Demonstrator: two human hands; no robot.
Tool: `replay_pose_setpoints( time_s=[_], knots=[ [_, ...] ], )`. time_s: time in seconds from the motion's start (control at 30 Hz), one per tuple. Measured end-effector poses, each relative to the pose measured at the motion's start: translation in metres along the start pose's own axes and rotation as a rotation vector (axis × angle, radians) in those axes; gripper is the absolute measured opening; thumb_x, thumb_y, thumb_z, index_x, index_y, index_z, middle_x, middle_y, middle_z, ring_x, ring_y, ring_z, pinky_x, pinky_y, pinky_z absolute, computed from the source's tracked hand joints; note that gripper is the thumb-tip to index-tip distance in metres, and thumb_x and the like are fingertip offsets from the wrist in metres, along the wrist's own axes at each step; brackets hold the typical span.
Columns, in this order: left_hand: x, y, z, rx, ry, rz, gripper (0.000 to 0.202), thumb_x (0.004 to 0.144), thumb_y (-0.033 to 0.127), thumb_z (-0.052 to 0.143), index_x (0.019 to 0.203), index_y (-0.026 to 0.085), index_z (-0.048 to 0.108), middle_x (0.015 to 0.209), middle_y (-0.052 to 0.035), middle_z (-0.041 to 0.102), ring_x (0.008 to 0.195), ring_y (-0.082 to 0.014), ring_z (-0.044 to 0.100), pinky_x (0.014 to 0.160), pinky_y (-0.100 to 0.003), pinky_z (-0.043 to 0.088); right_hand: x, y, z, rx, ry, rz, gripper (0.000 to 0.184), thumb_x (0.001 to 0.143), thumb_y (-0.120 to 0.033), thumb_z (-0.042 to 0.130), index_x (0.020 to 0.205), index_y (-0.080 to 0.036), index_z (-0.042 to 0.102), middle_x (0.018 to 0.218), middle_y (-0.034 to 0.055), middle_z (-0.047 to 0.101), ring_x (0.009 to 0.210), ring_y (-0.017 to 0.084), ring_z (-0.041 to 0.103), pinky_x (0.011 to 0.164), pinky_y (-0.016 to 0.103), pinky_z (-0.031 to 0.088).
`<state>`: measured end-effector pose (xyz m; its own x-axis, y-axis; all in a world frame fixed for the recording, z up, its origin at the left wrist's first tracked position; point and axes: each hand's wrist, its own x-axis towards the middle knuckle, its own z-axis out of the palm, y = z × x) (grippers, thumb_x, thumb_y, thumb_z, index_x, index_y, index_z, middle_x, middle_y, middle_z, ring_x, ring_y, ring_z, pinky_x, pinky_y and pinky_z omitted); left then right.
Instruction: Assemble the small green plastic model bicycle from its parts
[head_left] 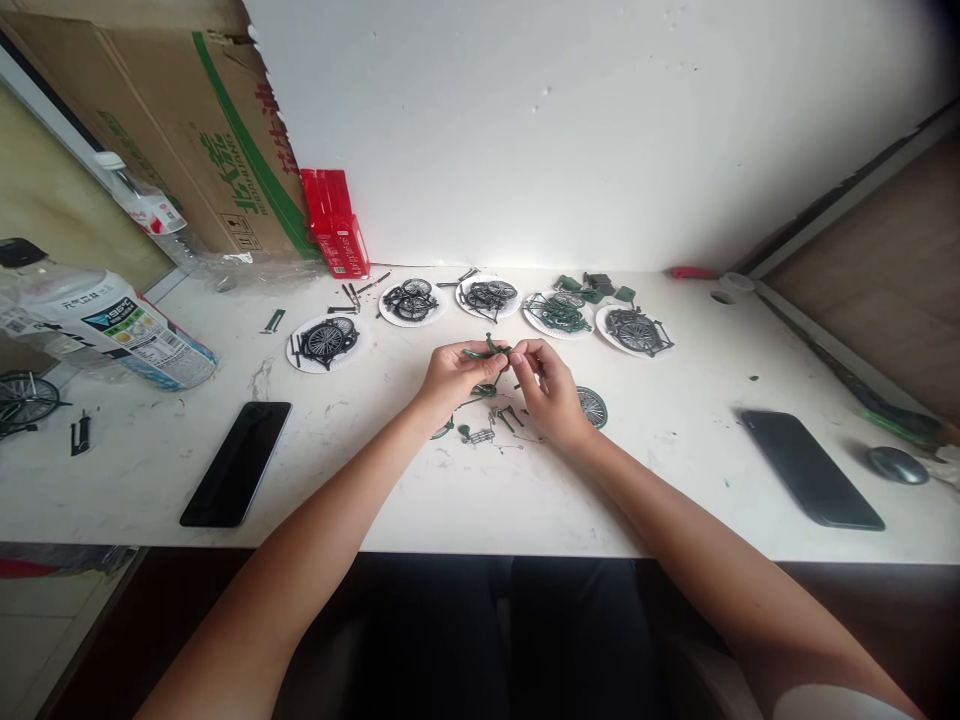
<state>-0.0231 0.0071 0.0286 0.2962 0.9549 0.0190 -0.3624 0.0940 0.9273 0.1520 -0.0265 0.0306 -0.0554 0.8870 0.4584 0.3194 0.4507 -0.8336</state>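
White, smooth backboard (562, 180) stands behind a white, scuffed table (480, 510), on which a row of round white paper plates (311, 364) carries dark and green spoked parts (327, 340). Left hand (454, 375) and right hand (551, 390) are close together above the table, both pinching one thin, curved, green piece (496, 347), probably plastic. It seems light and rather stiff, with slender ends which may break, so its middle is the better hold. Its long axis runs roughly left to right; one end points leftward, a short prong away from the person.
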Motion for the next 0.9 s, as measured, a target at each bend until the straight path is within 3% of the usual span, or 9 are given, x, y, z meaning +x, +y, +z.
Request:
replay_pose_setpoints(
  time_s=[0.27,0.53,0.9],
  knots=[
    [0.000,0.005,-0.001,0.040,-0.027,0.030,0.051,0.065,0.046,0.102,0.105,0.018,0.086,0.107,-0.0104,0.082,0.097,-0.0215,0.075,0.085,-0.033,0.056,0.000,0.002,-0.001,-0.114,0.010,-0.056,0.030,0.110,-0.054,0.053,0.107,-0.025,0.060,0.087,0.0024,0.052,0.082,0.021,0.048,0.079,0.038,0.043],
    [-0.004,0.013,0.000,0.114,-0.024,0.046,0.053,0.066,0.046,0.101,0.106,0.015,0.086,0.111,-0.0142,0.082,0.098,-0.0252,0.075,0.084,-0.036,0.059,-0.003,0.005,0.001,-0.129,0.020,-0.097,0.027,0.111,-0.053,0.052,0.109,-0.027,0.059,0.090,0.0037,0.054,0.081,0.022,0.050,0.078,0.039,0.044],
    [-0.002,0.010,-0.005,0.151,-0.042,0.072,0.050,0.071,0.048,0.099,0.107,0.016,0.086,0.112,-0.0135,0.082,0.094,-0.0230,0.073,0.081,-0.034,0.059,-0.002,-0.001,0.002,0.026,-0.023,0.006,0.035,0.108,-0.060,0.055,0.106,-0.025,0.056,0.079,-0.0008,0.047,0.071,0.018,0.043,0.068,0.035,0.040]
  ],
)
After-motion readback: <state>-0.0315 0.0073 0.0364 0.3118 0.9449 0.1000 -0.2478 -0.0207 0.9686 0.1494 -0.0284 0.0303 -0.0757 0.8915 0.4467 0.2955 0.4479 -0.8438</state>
